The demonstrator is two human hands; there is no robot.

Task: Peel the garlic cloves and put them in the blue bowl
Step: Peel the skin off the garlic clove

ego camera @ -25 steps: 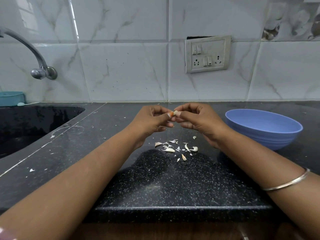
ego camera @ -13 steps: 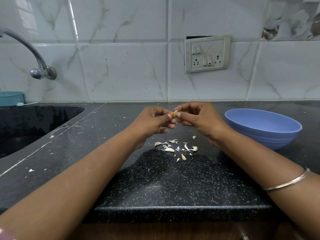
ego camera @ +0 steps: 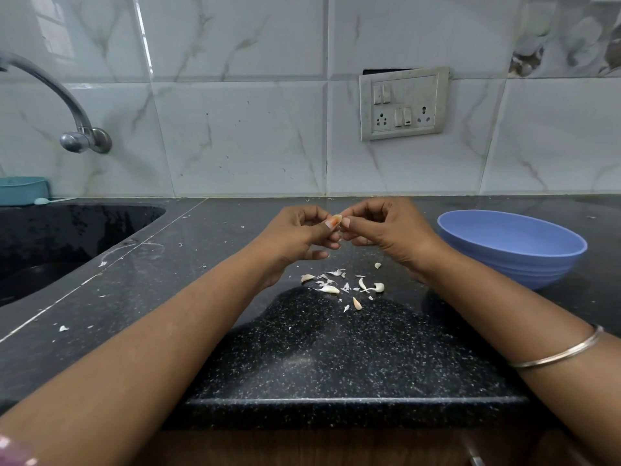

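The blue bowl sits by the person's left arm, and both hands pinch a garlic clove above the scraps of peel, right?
Not quite. The head view shows the blue bowl beside the right arm, not the left. The rest holds: the left hand and the right hand pinch a garlic clove together above the scraps of peel on the counter.

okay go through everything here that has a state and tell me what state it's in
garlic clove: pinched between both hands, above the counter
left hand: pinches the clove
right hand: pinches the clove
blue bowl: upright, nothing visible inside
garlic pieces and skins: scattered on the counter
tap: no water running
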